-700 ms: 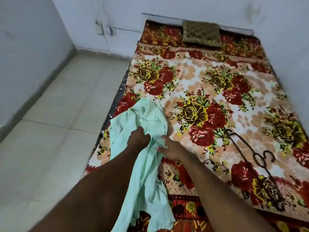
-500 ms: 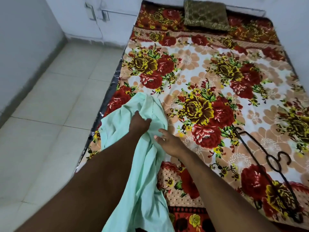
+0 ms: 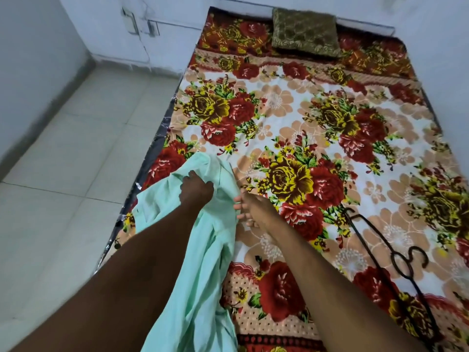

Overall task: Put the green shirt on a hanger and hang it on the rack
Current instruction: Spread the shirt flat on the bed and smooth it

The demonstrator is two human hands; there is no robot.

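The green shirt (image 3: pixel 203 250) lies bunched along the left edge of the bed (image 3: pixel 291 102), a long crumpled strip running from about the centre of the view down toward 6 o'clock, where it leaves the frame. Its upper end sits at roughly 10 o'clock from the big yellow-and-red rose printed mid-blanket.

The left hand (image 3: pixel 196 190) is on top of the shirt's upper part, fingers curled closed around a fistful of the pale fabric (the knuckles face the camera, so the fingertips themselves are hidden in the cloth). The right hand (image 3: pixel 253 207) sits just beside it at 3 o'clock, fingers loosely spread with their tips touching the shirt's right edge; whether it actually pinches the cloth I cannot tell.

The hanger (image 3: pixel 396 260), dark wire-like metal with a curled hook, lies flat on the floral blanket (image 3: pixel 304 123) at about 4 o'clock from the hands, well apart from the shirt and untouched by either hand. Its lower arm runs off toward the bottom right corner.

At 12 o'clock, against the far wall, a brown-gold cushion (image 3: pixel 305 31) rests at the head of the bed. The tiled floor (image 3: pixel 76 161) fills the 9 o'clock side.
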